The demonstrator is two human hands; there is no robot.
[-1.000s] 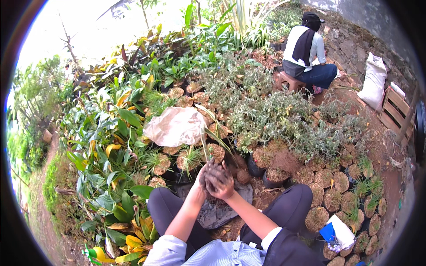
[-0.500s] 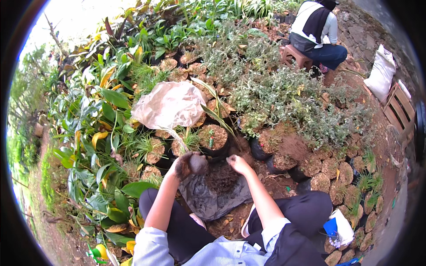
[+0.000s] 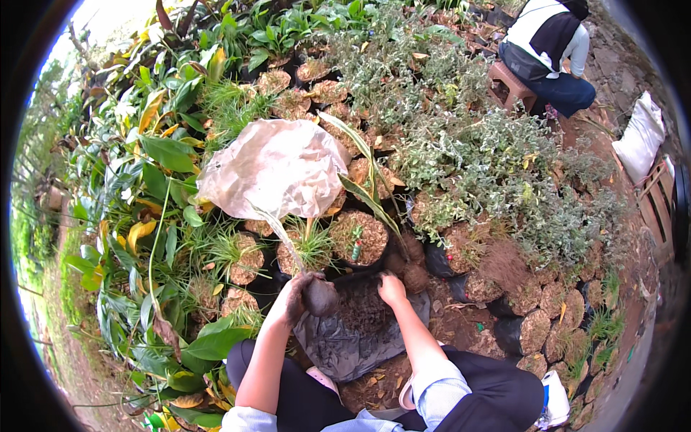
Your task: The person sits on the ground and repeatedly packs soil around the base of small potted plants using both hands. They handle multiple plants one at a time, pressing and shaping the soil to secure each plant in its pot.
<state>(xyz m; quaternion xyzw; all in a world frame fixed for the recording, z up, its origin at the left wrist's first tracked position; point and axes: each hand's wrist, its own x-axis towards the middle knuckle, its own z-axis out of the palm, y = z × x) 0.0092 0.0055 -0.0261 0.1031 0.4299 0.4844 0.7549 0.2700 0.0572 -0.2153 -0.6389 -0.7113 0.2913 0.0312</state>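
My left hand (image 3: 299, 291), smeared with dark soil, is closed around a round dark soil ball (image 3: 321, 298). A pale, long leaf (image 3: 284, 241) runs up from beside it; whether the two are joined cannot be told. Below both hands a black plastic bag (image 3: 342, 356) lies spread, with loose dark soil (image 3: 362, 308) on it. At the far right edge of that soil is my right hand (image 3: 391, 289), its fingers curled and their tips hidden. Just right of it sits a brown root ball (image 3: 415, 276), below a long-leaved plant (image 3: 371, 191).
A crumpled whitish plastic sheet (image 3: 277, 173) lies over the pots ahead. Around it stand soil-filled pots (image 3: 360, 234), leafy plants (image 3: 169, 155) and grey-green shrubs (image 3: 461, 144). At the far right another person (image 3: 547, 43) sits on a brown stool (image 3: 509, 86), near a white sack (image 3: 640, 137).
The whole view has shifted, so the seated person appears farther right. The soil ball remains in my left hand. My right hand now looks lower, close to the soil's edge.
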